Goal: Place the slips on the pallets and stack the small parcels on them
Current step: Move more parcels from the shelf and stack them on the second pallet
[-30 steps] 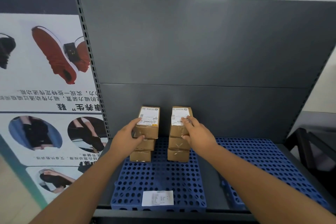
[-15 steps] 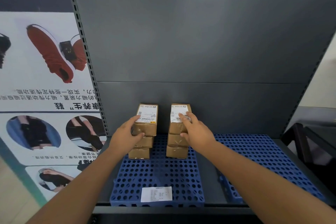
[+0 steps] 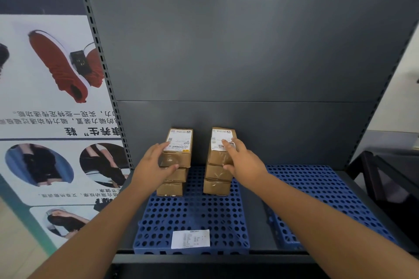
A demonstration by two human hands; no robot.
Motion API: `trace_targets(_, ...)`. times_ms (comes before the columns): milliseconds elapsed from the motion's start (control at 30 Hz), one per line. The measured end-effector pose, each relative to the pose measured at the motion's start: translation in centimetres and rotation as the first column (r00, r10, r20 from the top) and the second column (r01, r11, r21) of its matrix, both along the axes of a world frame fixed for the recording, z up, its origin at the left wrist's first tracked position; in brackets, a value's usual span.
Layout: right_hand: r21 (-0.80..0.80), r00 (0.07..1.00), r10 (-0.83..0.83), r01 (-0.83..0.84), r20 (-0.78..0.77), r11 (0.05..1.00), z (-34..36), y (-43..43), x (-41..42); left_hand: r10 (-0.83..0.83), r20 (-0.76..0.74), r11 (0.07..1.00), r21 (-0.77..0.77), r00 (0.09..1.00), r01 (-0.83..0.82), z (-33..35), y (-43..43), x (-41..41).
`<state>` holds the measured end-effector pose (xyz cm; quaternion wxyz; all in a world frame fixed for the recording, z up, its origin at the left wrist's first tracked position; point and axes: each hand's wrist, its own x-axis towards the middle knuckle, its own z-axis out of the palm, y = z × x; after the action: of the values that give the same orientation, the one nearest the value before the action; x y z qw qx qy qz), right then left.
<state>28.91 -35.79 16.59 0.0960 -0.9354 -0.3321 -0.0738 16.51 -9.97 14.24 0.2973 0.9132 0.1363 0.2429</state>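
Observation:
Two stacks of small brown parcels, each three high, stand at the back of the left blue pallet (image 3: 192, 217). My left hand (image 3: 154, 163) grips the near end of the left stack's top parcel (image 3: 180, 146), fingers on its label and thumb underneath. My right hand (image 3: 243, 161) holds the right stack's top parcel (image 3: 218, 142) the same way. Both top parcels carry white shipping labels. A white slip (image 3: 190, 238) lies flat on the front edge of the left pallet.
A second blue pallet (image 3: 328, 197) lies to the right on the dark shelf with nothing on it. A tall grey back panel (image 3: 249, 63) rises right behind the stacks. A shoe poster (image 3: 52, 102) stands at the left, a dark frame (image 3: 385, 179) at the right.
Both hands stay on the top parcels and the stacks have not shifted. Only my head has tilted slightly, moving the scene up in view.

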Motion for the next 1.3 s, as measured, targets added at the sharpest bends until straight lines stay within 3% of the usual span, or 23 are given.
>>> trace_targets(267,0.030,0.998,-0.023,0.021,0.051,0.999,0.1,-2.6,-0.1,0.108,0.058,0.978,0.174,0.993,-0.116,0.9,-1.1,-0.3)
trace_targets(467,0.043,0.991,-0.110,0.107,0.077,0.993,1.2,-9.2,-0.7,0.132,0.114,0.940,0.300,0.985,-0.161,2.5,-5.7,0.4)
trace_targets(667,0.023,0.969,-0.228,0.227,0.100,0.974,2.6,-20.2,-2.2,-0.082,0.183,0.932,0.362,0.980,0.010,5.8,-16.1,2.5)
trace_targets(800,0.023,0.933,-0.340,0.339,0.122,0.940,2.9,-29.5,-4.3,-0.299,0.155,0.904,0.362,0.942,0.227,6.5,-25.5,4.2)
trace_targets(1000,0.108,0.797,-0.573,0.563,0.190,0.819,3.1,-44.5,-10.6,-0.591,0.040,0.781,0.278,0.805,0.559,5.4,-41.1,6.1)
trace_targets(1300,0.120,0.509,-0.845,0.840,0.164,0.529,2.3,-64.0,-25.1,-0.902,-0.018,0.421,0.190,0.432,0.887,2.6,-65.5,4.5)
